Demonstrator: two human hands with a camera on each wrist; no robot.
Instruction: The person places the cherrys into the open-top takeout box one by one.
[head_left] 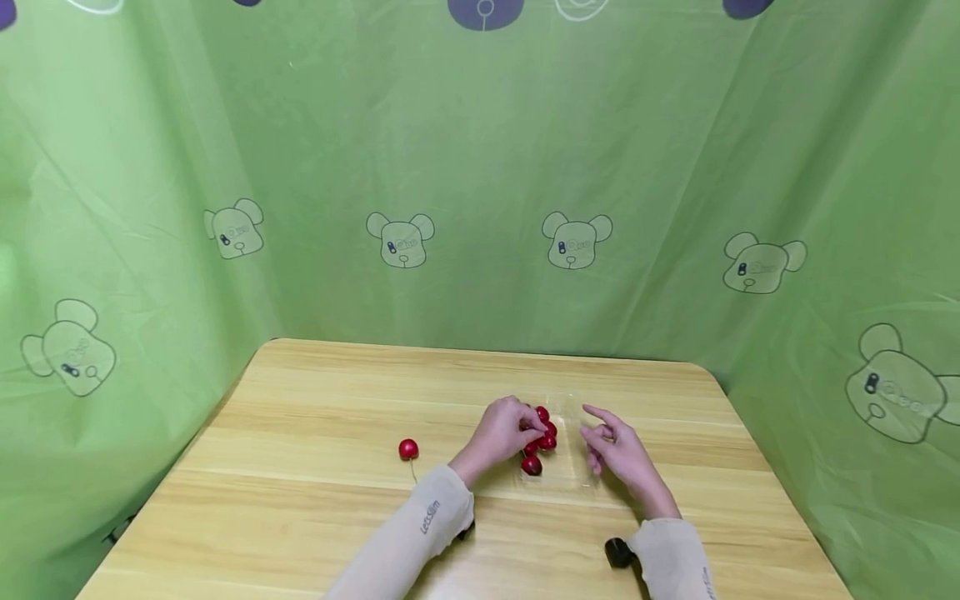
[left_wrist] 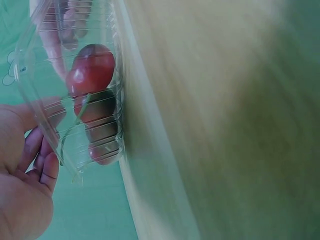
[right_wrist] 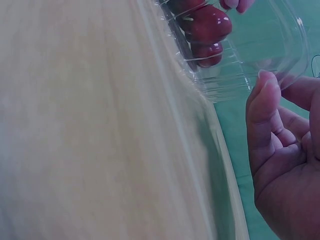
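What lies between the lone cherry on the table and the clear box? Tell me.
In the head view, the left hand and its sleeved wrist lie between the lone cherry and the clear box; otherwise bare table.

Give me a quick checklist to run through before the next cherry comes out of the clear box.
1. Box sits flat on the table: ok.
2. Box is open at the top: ok, the left hand reaches in over the cherries.
3. Left hand has a cherry pinched: cannot tell, its fingertips are among the fruit but the grip is hidden.
4. Right hand is free: ok, fingers relaxed beside the box, holding nothing.
5. Right hand steadies the box: cannot tell, contact with the wall is unclear.
6. Lone cherry on the table lies clear of both hands: ok.
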